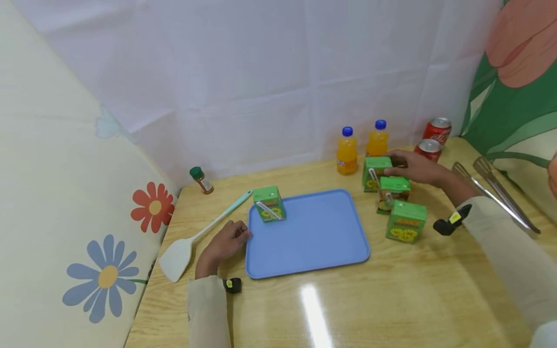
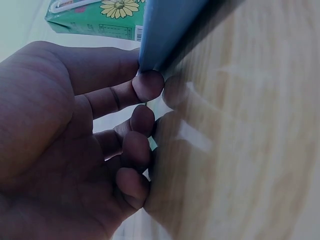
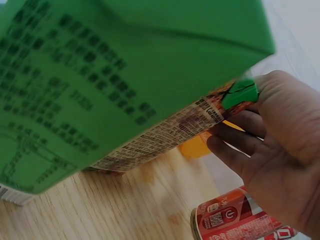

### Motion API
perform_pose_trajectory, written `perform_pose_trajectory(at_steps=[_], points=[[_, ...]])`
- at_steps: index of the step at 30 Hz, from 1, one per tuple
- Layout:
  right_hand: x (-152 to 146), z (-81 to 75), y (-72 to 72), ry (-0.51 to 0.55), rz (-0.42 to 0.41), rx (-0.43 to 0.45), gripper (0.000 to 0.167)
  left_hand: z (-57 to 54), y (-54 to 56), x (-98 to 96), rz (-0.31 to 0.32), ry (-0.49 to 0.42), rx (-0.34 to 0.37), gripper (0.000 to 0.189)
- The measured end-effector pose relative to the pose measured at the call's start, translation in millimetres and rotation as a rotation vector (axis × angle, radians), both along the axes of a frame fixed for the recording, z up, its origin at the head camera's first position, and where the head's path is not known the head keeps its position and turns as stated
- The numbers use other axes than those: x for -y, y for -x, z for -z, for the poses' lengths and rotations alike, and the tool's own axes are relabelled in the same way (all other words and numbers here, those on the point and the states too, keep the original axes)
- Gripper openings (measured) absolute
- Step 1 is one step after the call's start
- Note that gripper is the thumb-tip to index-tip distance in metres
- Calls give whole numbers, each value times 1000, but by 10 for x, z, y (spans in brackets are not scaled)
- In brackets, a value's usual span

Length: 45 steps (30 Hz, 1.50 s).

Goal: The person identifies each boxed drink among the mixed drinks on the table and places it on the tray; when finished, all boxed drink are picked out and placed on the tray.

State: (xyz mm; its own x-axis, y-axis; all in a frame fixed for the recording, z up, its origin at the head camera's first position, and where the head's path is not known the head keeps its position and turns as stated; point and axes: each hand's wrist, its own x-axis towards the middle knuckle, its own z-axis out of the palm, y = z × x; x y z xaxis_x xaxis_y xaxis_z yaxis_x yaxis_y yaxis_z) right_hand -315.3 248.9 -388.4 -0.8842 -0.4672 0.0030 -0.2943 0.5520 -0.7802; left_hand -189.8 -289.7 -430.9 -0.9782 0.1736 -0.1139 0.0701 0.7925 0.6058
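A blue tray (image 1: 309,237) lies on the table, and a green juice box (image 1: 270,205) with a white straw stands in its far left corner. My left hand (image 1: 226,241) pinches the tray's left rim between thumb and index finger, its other fingers curled beside the edge. To the right of the tray, my right hand (image 1: 413,166) grips the farthest of three juice boxes (image 1: 372,181), thumb and fingers around its right side. The middle juice box (image 1: 393,186) and the nearest one (image 1: 406,222) stand in front of that hand. In the right wrist view the nearer boxes partly hide the fingertips.
Two orange drink bottles (image 1: 346,154) stand against the back sheet, with two red cans (image 1: 428,149) farther right. A whisk and metal tongs (image 1: 506,193) lie at the right edge. On the left are a white spatula (image 1: 176,258) and a spice jar (image 1: 201,181).
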Motion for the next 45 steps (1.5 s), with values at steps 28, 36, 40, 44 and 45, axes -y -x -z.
perform_pose_trajectory(at_steps=[28, 36, 40, 44, 45], points=[[116, -7, 105, -2, 54, -52, 57, -5, -98, 40, -55, 23, 16, 15], [60, -56, 60, 1, 57, -24, 61, 21, -33, -2, -12, 23, -21, 17], [16, -52, 32, -6, 73, -30, 61, 15, -10, -48, -3, 18, -11, 17], [-10, -51, 13, -14, 75, -31, 63, 14, -6, -87, -3, 27, 5, 17], [-8, -59, 11, -17, 74, -34, 64, 16, -6, -91, -5, 25, 8, 17]])
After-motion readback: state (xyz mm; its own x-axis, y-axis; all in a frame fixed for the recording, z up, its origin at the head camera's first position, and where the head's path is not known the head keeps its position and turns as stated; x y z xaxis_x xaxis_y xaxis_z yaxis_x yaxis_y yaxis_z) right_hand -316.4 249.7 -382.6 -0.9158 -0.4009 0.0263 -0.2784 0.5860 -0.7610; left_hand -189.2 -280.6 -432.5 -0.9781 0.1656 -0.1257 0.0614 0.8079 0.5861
